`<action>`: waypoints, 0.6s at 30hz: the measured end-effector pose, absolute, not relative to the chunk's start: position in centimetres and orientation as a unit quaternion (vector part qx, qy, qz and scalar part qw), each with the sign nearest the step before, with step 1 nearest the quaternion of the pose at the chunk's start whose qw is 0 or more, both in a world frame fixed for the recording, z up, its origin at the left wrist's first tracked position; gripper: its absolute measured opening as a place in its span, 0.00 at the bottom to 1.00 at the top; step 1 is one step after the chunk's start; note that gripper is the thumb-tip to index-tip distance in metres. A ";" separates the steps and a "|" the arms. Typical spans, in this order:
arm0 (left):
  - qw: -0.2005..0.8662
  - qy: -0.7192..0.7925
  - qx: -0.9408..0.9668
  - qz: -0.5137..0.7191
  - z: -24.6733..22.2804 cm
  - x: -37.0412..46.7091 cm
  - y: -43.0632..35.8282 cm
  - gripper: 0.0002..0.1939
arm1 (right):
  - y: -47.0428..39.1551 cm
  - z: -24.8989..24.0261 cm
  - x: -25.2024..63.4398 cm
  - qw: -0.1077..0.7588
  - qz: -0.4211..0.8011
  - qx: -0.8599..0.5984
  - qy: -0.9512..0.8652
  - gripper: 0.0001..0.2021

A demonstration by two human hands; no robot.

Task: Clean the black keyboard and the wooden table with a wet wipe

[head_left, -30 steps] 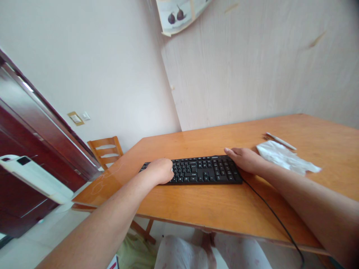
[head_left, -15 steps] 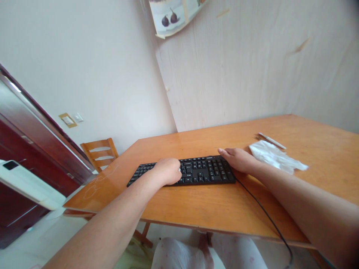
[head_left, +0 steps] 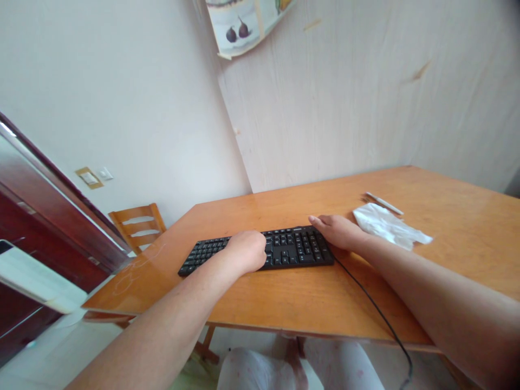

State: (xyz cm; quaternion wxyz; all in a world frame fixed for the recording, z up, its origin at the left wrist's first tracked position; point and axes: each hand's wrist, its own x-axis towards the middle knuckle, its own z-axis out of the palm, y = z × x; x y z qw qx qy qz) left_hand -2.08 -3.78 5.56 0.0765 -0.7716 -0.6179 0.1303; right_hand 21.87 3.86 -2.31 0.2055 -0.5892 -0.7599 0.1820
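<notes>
A black keyboard [head_left: 286, 250] lies flat on the wooden table, its long side running left to right. Over its middle keys is my left hand [head_left: 247, 250], closed in a fist with the knuckles up; whatever its fingers hold is hidden beneath. My right hand [head_left: 335, 230] grips the keyboard's right end, thumb along the far corner and the other fingers mostly out of sight. From near that end a black cable [head_left: 371, 300] trails across the table and over its front edge.
Right of the keyboard lie a crumpled white tissue [head_left: 388, 225] and a slim white pen-like stick [head_left: 384, 203]. The wooden table [head_left: 284, 303] meets the wall at the back. A wooden chair [head_left: 138, 225] stands beyond its left side.
My left fist has shifted a little to the right along the keys. My right hand keeps its place at the keyboard's end. The whole view has swung slightly.
</notes>
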 end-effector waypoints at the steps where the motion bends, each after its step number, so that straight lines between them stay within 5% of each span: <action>1: 0.078 -0.615 -0.775 0.127 5.5 -1.9 -3.9 0.12 | 3.9 -2.3 21.9 0.206 0.182 -0.589 -0.760 0.31; 8: 0.043 -0.572 -0.815 0.083 5.8 -0.3 -4.4 0.12 | 4.2 -2.6 22.0 0.205 0.179 -0.592 -0.759 0.31; 14: -0.248 -0.591 -0.746 -0.181 5.2 -0.9 -2.0 0.06 | 3.7 -2.1 21.8 0.203 0.182 -0.591 -0.759 0.32; 18: -0.284 -0.614 -0.686 -0.266 4.5 -1.8 0.4 0.09 | 3.4 -1.7 21.7 0.196 0.175 -0.596 -0.758 0.31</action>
